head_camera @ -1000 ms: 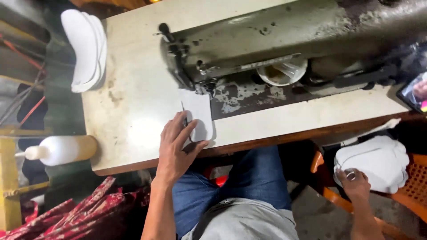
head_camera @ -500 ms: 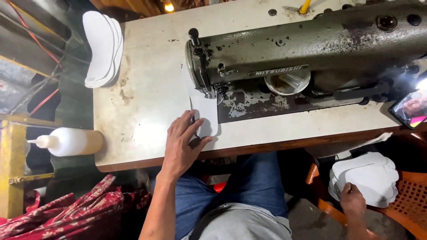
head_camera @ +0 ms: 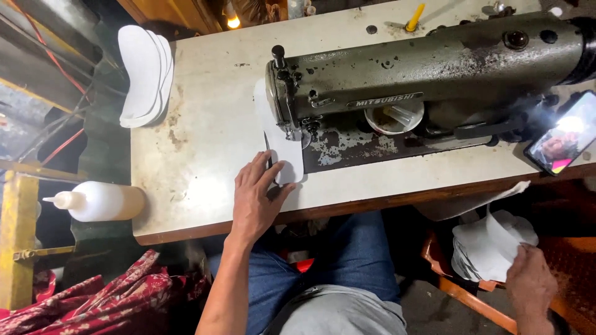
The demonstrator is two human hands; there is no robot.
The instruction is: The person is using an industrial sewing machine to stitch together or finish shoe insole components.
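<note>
- While the left hand (head_camera: 253, 200) lies flat, fingers spread and grasping nothing, its fingertips press the near end of a white cut piece (head_camera: 280, 144) on the tabletop (head_camera: 205, 149); the piece runs away from the person and passes under the needle end of the olive-green sewing machine (head_camera: 428, 68).
- Right hand (head_camera: 531, 286) — lowered beside the tabletop, fingers closed on the top sheet of a stack of white pieces (head_camera: 490, 243), which rests on an orange chair seat (head_camera: 462, 291).
- Containers: a small round white cup (head_camera: 393, 118) sits under the machine arm with pale, indistinct contents; a white squeeze bottle (head_camera: 99, 201) with a pointed nozzle lies on its side just off the left edge of the tabletop, its end toward the tabletop tinted amber.
- Second stack of white curved pieces (head_camera: 146, 73) — at the far left corner of the tabletop, well apart from the machine.
- Labels and signs: a narrow raised nameplate (head_camera: 385, 99) on the front face of the machine arm; a phone (head_camera: 564, 133) with a lit screen leaning at the right edge of the tabletop.
- Red patterned cloth (head_camera: 105, 298) lies low at the left, below the bottle.
</note>
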